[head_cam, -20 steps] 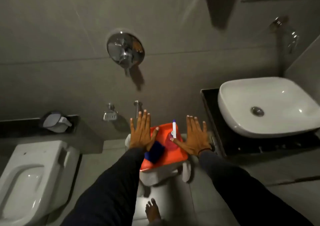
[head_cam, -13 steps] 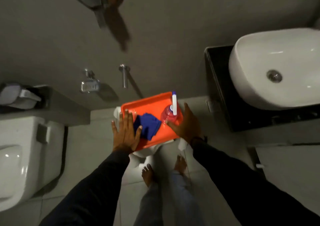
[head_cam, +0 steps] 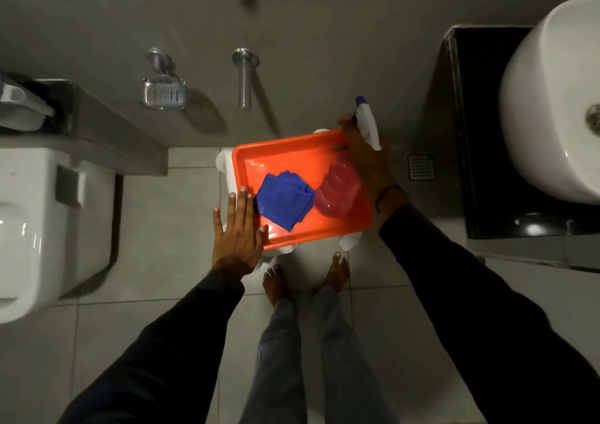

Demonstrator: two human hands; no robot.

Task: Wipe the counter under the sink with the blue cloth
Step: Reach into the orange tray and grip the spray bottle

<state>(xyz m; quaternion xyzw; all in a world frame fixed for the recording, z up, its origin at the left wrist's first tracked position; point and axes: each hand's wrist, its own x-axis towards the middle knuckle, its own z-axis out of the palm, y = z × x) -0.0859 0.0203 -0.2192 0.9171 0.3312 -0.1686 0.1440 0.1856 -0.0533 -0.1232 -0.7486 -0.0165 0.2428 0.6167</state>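
A folded blue cloth (head_cam: 283, 198) lies in an orange tray (head_cam: 285, 157) that rests on a white stool. Beside the cloth, a pink spray bottle (head_cam: 337, 189) with a white and blue nozzle is tilted, and my right hand (head_cam: 367, 163) is closed around its neck. My left hand (head_cam: 238, 232) is flat with fingers spread, at the tray's left front edge, just left of the cloth. The black counter (head_cam: 470, 131) under the white sink (head_cam: 545, 105) is at the right.
A white toilet (head_cam: 39, 222) stands at the left below a ledge. A soap dish (head_cam: 164, 92) and a chrome spout (head_cam: 244, 79) stick out of the grey wall. A floor drain (head_cam: 421, 167) sits beside the counter. My bare feet (head_cam: 305, 277) stand behind the stool.
The view has tilted down further. My right hand has closed on the spray bottle and tipped it. My left hand has slid off the cloth to the tray's left edge.
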